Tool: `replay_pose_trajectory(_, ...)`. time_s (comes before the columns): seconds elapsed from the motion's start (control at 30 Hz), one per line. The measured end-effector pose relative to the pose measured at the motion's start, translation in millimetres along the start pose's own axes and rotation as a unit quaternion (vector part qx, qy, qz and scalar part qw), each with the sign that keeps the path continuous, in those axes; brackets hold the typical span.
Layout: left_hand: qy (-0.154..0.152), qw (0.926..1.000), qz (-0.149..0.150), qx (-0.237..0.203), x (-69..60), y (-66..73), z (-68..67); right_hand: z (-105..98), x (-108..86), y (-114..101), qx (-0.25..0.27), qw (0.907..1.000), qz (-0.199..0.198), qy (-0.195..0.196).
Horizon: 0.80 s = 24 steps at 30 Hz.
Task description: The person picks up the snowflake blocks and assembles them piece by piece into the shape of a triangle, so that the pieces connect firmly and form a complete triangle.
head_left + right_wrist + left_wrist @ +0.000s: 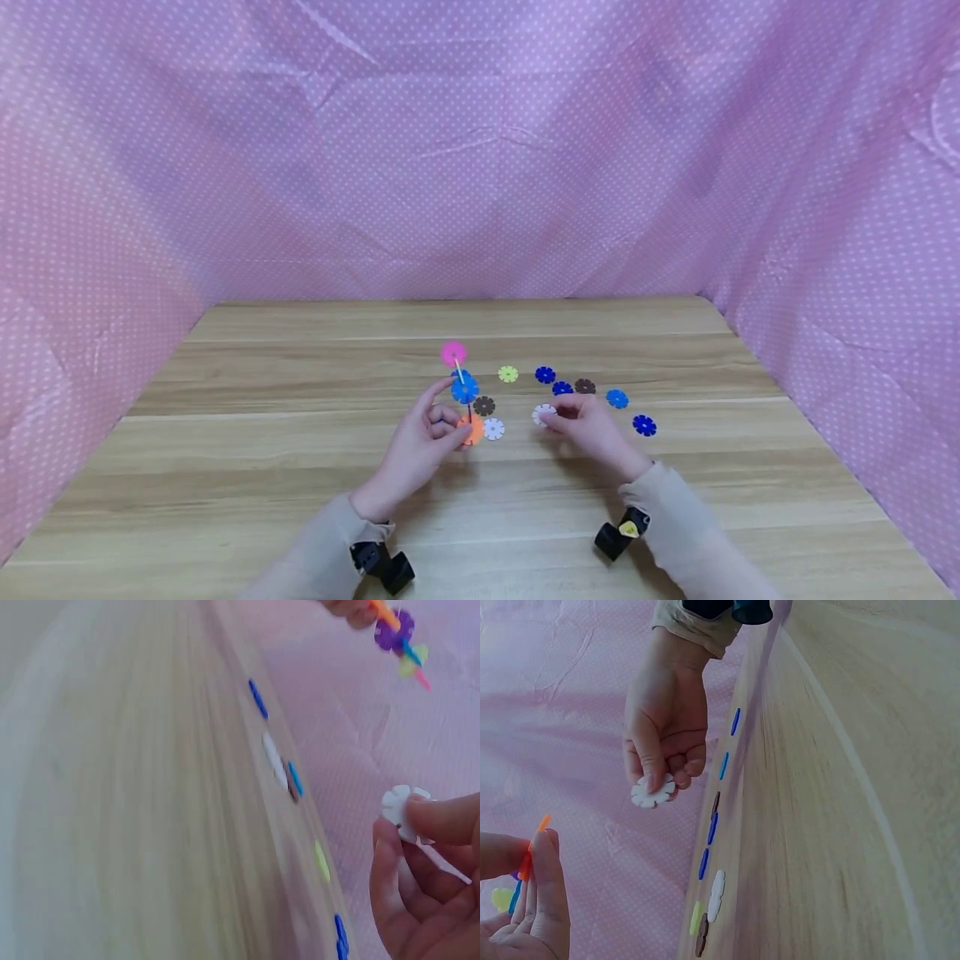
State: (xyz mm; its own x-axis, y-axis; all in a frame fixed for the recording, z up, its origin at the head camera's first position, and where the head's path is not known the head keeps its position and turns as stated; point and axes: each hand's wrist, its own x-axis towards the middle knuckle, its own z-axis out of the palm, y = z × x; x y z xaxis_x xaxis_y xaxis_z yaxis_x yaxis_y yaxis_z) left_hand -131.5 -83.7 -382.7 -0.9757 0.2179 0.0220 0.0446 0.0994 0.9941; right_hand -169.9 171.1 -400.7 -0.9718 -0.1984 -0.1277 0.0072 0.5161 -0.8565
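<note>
My left hand pinches the orange disc at the near end of a chain of notched discs. Beyond it are a blue disc and, at the far end, a pink disc; a purple disc and a yellow-green one also show in the right wrist view. My right hand holds a white notched disc between thumb and fingers, to the right of the chain and apart from it. Both wrist views show this white disc raised off the table.
Loose discs lie on the wooden table: white, brown and yellow-green near the chain. Dark blue, brown, light blue and dark blue ones lie around my right hand. Pink dotted cloth surrounds the table.
</note>
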Motion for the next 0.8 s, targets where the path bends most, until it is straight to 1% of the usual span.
replay_pose_trajectory(0.07, 0.002, 1.0000, -0.001, 0.000, -0.1, -0.1, 0.0, 3.9, -2.2, -2.8, 0.016, 0.9996, -0.019, 0.009)
replay_pose_trajectory(0.17, 0.001, 1.0000, -0.002, -0.003, 0.1, -0.3, 0.2, 10.9, -6.3, -7.5, 0.025, 0.9970, -0.069, 0.022)
replay_pose_trajectory(0.27, -0.003, 1.0000, 0.000, -0.008, 0.4, -0.4, 0.7, 18.9, -11.7, -13.7, 0.023, 0.9917, -0.124, 0.026)
replay_pose_trajectory(0.37, -0.006, 0.9999, 0.001, -0.012, 0.9, -0.4, 1.6, 26.7, -17.0, -20.7, 0.013, 0.9853, -0.168, 0.025)
replay_pose_trajectory(0.5, -0.006, 0.9999, 0.001, -0.016, 1.4, -0.3, 3.0, 34.2, -22.7, -28.8, -0.003, 0.9786, -0.202, 0.038)
replay_pose_trajectory(0.6, -0.007, 0.9998, -0.001, -0.017, 1.5, -0.1, 3.9, 37.0, -25.6, -31.9, -0.015, 0.9744, -0.217, 0.057)
replay_pose_trajectory(0.7, -0.009, 0.9997, -0.004, -0.021, 1.3, 0.1, 4.8, 39.0, -27.4, -32.4, -0.020, 0.9706, -0.229, 0.070)
replay_pose_trajectory(0.8, -0.014, 0.9993, -0.008, -0.034, 1.0, 0.6, 5.5, 41.1, -27.9, -31.1, -0.018, 0.9660, -0.245, 0.079)
